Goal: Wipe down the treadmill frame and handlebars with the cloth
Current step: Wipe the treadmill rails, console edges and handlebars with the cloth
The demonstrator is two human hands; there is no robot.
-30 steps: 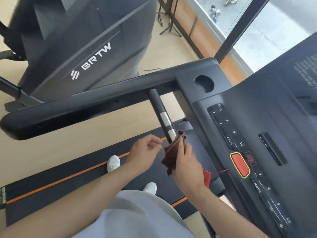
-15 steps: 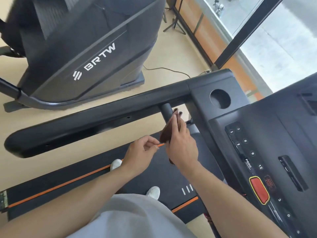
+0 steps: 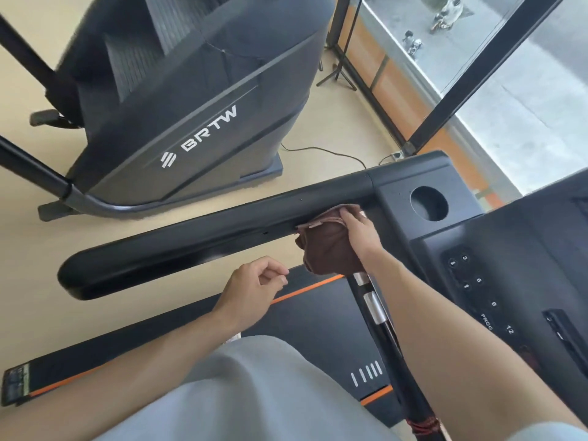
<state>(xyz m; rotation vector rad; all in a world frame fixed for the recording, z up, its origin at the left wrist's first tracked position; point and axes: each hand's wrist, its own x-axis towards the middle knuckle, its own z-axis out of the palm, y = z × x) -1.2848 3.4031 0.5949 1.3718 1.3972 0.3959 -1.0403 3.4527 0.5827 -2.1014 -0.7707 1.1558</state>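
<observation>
Where it wrapped the inner grip before, cloth [image 3: 331, 246] now on the handlebar [image 3: 222, 237] under right hand [image 3: 361, 232]; left hand [image 3: 254, 288] loose, empty.

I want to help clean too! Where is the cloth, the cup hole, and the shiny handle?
brown cloth [image 3: 331, 246]: head view, middle of its hanging folds.
round cup hole [image 3: 429, 203]: head view, its dark centre.
silver-banded handle [image 3: 374, 307]: head view, lower silver band.

Your right hand [image 3: 359, 230] pressed the bunched brown cloth [image 3: 331, 249] against the black padded treadmill side handlebar [image 3: 197, 240]; your left hand [image 3: 254, 288] hovered loosely curled, holding nothing.
</observation>
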